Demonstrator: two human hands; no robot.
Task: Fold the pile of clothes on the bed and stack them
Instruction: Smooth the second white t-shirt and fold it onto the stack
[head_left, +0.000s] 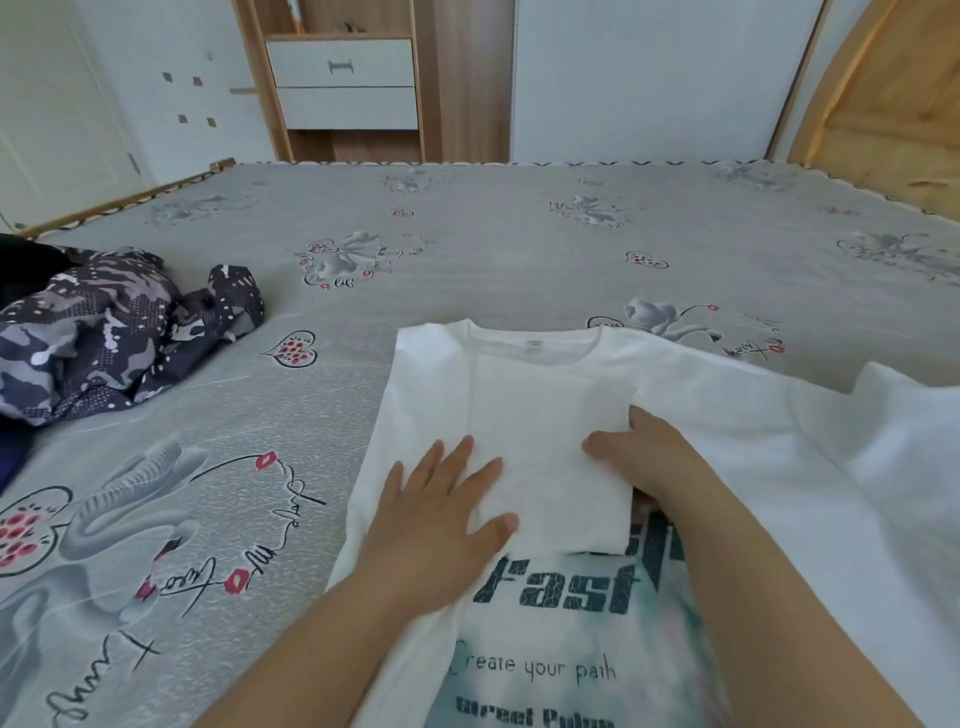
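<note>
A white T-shirt (727, 415) with dark printed lettering lies face up on the bed, collar away from me. Its left sleeve (550, 457) is folded in across the chest as a white rectangle. My left hand (441, 514) lies flat on the shirt's left side, fingers straight and touching the folded sleeve's edge. My right hand (649, 457) presses flat on the folded sleeve's right edge, fingers pointing left. The shirt's right side spreads out unfolded toward the right.
A crumpled dark camouflage-patterned garment (114, 338) lies in a heap at the left on the grey flower-printed bedsheet (467, 249). Beyond the bed stand a wooden shelf unit with white drawers (343, 83) and white wardrobe doors (660, 78).
</note>
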